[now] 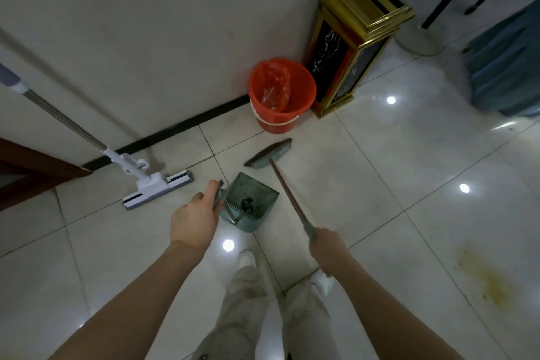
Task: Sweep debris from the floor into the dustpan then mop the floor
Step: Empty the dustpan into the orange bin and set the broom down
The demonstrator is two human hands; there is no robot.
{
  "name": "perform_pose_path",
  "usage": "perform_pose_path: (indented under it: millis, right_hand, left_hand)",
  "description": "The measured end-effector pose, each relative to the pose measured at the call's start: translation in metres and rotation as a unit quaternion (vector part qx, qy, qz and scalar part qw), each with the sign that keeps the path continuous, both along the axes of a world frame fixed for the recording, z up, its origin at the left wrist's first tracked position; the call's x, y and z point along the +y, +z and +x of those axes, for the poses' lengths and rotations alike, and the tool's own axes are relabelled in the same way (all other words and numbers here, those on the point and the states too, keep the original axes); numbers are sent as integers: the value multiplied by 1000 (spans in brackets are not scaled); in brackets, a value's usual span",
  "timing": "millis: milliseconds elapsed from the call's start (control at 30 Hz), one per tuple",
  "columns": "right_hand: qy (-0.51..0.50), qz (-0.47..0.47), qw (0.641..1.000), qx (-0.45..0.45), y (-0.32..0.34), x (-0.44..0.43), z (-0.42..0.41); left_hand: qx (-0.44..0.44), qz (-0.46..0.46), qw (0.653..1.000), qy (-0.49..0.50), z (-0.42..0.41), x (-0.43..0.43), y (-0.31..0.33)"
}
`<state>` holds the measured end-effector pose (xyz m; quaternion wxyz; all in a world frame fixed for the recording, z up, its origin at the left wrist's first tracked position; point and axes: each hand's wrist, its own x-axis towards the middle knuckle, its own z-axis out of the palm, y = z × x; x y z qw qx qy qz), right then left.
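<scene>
While dark debris [247, 203] lies inside the green dustpan [258, 191] over the tiled floor [409, 184], a person's left hand [194, 219] grips the pan's handle and the right hand [327, 245] clasps a broom [287, 199], its head just beyond the dustpan. A white mop [157, 188] stands left of the dustpan; a red bucket [282, 114] and gold bin [356, 44] stand farther beyond it.
</scene>
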<state>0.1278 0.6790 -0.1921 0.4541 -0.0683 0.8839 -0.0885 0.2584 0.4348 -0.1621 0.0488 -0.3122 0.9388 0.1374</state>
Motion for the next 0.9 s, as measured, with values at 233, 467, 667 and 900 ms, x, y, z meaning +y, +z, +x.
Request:
perform_pose_path:
  millis: [233, 467, 667, 900]
  right_hand:
    - [6, 11, 1000, 6, 38, 90, 14]
    - [-109, -62, 990, 69, 57, 80, -31]
    - [-145, -36, 987, 64, 39, 40, -45]
    - [-154, 10, 988, 10, 21, 21, -16]
  left_hand:
    - [-8, 18, 1000, -7, -1, 7, 6]
    - [-11, 17, 998, -58, 1, 8, 10]
    - [-18, 32, 998, -58, 8, 20, 10]
    - [-16, 28, 998, -55, -2, 32, 7]
